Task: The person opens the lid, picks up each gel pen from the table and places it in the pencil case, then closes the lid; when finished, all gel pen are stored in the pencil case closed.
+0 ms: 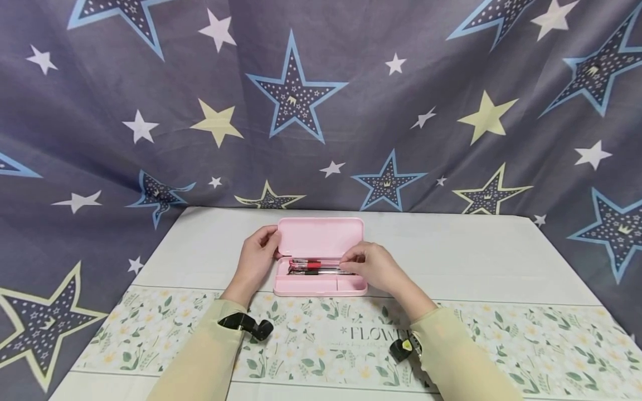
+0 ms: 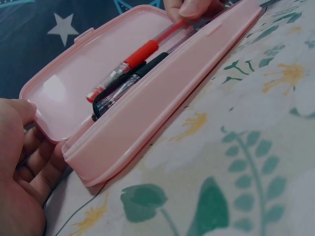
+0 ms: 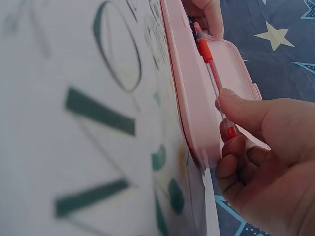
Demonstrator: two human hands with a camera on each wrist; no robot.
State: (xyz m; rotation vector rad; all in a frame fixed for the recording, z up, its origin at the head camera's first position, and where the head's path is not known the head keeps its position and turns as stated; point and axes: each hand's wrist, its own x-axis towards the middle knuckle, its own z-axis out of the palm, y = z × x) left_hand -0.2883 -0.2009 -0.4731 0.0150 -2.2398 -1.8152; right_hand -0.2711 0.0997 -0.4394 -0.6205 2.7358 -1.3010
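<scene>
A pink pencil case (image 1: 306, 286) lies on the table with its lid (image 1: 321, 236) standing up. My left hand (image 1: 254, 259) grips the left side of the lid, its thumb on the inner face and the other fingers behind, as the left wrist view shows. With thumb and fingers, my right hand (image 1: 376, 266) pinches a red gel pen (image 3: 215, 78) by its end at the case's right side. The pen's other end reaches toward the left inside of the case. Beside it lies a black pen (image 2: 152, 64) in the long compartment.
A narrow front section of the case has a divider (image 1: 337, 284). The case stands on a white tablecloth (image 1: 426, 250), just behind a band of printed flowers (image 1: 311, 356). A dark curtain with stars (image 1: 321, 161) hangs behind the table.
</scene>
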